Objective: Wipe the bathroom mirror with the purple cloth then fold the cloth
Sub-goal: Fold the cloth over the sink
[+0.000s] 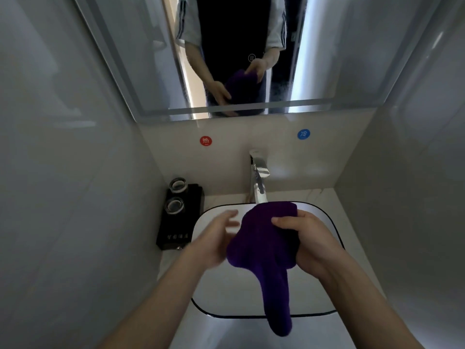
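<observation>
The purple cloth (261, 250) hangs bunched above the white sink basin (327, 222), one long end drooping toward the front rim. My right hand (302, 238) grips the cloth's upper right part, fingers curled over it. My left hand (216, 238) is beside the cloth's left edge, fingers fairly straight and blurred; whether it touches the cloth is unclear. The bathroom mirror (141, 59) fills the wall above and reflects both hands and the cloth.
A chrome faucet (259, 180) stands behind the basin, just past the cloth's top. A black tray (181, 227) with two glass cups sits at the left of the counter. Red and blue stickers mark the backsplash. Grey walls close in on both sides.
</observation>
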Demonstrator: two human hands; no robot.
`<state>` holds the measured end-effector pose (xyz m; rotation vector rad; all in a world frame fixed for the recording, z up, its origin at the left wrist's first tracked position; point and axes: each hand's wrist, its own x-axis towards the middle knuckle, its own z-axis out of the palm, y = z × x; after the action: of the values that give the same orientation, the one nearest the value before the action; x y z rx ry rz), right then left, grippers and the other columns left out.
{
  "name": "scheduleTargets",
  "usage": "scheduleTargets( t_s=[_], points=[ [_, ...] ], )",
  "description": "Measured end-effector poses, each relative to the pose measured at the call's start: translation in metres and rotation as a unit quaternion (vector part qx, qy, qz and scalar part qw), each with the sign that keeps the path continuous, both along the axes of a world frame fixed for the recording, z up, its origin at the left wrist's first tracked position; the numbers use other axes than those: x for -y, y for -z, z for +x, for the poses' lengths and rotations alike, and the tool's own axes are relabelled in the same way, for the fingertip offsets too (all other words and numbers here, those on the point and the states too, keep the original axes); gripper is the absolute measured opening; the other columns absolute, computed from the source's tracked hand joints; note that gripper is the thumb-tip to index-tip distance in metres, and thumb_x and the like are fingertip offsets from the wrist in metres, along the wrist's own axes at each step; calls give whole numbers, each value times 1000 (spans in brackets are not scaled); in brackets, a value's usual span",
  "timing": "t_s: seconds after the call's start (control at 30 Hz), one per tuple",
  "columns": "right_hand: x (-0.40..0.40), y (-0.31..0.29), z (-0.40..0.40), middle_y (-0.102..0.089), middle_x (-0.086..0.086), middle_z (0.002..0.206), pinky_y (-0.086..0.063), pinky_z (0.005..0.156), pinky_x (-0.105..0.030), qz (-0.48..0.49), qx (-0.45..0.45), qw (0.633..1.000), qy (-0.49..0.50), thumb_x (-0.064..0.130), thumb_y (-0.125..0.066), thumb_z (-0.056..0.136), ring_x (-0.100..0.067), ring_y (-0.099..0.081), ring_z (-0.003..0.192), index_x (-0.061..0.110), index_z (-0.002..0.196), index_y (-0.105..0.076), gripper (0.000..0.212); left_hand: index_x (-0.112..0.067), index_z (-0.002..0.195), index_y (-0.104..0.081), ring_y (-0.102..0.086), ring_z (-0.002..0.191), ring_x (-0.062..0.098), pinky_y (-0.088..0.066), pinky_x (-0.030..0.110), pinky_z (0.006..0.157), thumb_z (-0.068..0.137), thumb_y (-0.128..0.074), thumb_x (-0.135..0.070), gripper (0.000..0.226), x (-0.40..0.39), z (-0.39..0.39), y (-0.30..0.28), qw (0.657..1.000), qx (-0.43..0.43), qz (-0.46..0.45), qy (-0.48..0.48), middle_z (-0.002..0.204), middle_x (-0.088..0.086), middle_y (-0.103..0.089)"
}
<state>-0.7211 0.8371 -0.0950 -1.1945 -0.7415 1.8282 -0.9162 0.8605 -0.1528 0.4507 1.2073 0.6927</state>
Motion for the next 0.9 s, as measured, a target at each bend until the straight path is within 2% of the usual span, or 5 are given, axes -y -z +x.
scheduleTargets(
  t_s=[0.1,0.23,0.47,0.7,0.9],
  points=[
    [0,1,6,-73,-23,112,-57,77,-42,-32,-32,999,10,-1,-58,89,-37,-71,100,-4,117,-67,30,-13,119,-72,-67,96,31,-54,43,88,92,-49,-66,64,22,15,13,997,52,-3,54,120,14,-68],
    [-2,5,11,-73,-23,113,-59,80,-43,-42,-37,997,45,-1,-57,90,-37,-71,101,-3,121,-65,32,-9,102,-66,-57,76,24,-49,41,90,89,-33,-81,81,22,16,8,993,63,16,102,89,13,-58],
    [-1,13,16,-72,-25,114,-61,80,-47,-83,-48,994,49,-1,-54,89,-40,-71,102,-3,122,-63,34,-10,98,-63,-46,105,33,-34,44,91,89,-64,-28,20,16,12,-4,993,58,105,1,107,16,-56],
    [-5,21,21,-73,-23,113,-60,74,-40,-107,-38,990,80,-2,-57,87,-37,-72,100,-4,120,-65,34,-21,138,-60,-63,118,33,-43,48,110,82,-77,-26,59,28,-3,-1,987,97,120,34,131,17,-66],
    [-8,36,21,-73,-23,111,-58,73,-38,-81,55,995,5,-6,-53,92,-33,-73,99,-8,113,-67,26,-15,130,-61,-73,85,21,-60,28,74,85,-70,9,52,19,-26,-30,961,-92,261,16,97,15,-76]
  ],
)
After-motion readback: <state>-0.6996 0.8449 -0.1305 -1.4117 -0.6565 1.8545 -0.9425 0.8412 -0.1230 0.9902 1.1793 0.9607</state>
